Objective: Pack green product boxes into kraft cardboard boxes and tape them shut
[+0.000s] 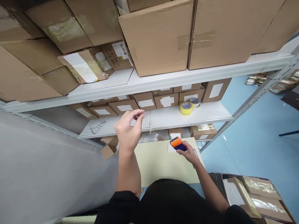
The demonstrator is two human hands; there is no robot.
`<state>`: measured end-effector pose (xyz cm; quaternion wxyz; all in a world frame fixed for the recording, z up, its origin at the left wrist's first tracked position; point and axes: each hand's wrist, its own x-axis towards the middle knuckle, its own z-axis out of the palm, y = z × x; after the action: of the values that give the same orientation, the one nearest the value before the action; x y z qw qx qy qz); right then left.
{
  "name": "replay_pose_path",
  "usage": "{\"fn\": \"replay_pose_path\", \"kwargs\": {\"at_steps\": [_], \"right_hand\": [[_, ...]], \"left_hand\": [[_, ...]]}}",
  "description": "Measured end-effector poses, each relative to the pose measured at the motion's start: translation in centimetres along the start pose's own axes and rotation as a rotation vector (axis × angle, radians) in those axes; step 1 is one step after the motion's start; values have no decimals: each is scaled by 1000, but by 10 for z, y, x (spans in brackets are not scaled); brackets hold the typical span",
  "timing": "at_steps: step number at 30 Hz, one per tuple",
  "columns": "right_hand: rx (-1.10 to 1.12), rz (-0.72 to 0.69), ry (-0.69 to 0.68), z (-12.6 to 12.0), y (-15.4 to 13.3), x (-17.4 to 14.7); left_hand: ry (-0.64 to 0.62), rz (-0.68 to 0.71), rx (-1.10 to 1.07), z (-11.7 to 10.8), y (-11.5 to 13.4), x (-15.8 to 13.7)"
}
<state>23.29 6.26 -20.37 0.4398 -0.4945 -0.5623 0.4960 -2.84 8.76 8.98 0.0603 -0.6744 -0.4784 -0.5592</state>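
Note:
My left hand is raised in front of the middle shelf, thumb and forefinger pinched together. Whatever lies between those fingertips, if anything, is too small to make out. Over the pale yellow tabletop, my right hand grips a small orange and dark blue block, thumb on the near side. Beneath the block a white paper shows in part. Partly hidden behind the right wrist is a flat blue-edged item.
The middle shelf carries labelled cardboard boxes, a yellow tape roll, a white roll and clear-looking glasses. Large cartons fill the upper shelf. A grey wall stands left; more boxes lie lower right.

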Motion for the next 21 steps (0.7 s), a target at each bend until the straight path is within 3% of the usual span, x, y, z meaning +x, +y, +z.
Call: {"fn": "replay_pose_path", "kwargs": {"at_steps": [7, 12, 16, 21], "right_hand": [[27, -137, 44, -5, -16, 4], [98, -197, 6, -9, -28, 2], [186, -222, -9, -9, -38, -1], [235, -193, -8, -12, -50, -7]], "left_hand": [[-74, -179, -45, 23, -33, -29], [-249, -198, -75, 21, -36, -44], [-296, -225, -63, 16, -39, -52], [-322, -377, -112, 17, -76, -67]]}}
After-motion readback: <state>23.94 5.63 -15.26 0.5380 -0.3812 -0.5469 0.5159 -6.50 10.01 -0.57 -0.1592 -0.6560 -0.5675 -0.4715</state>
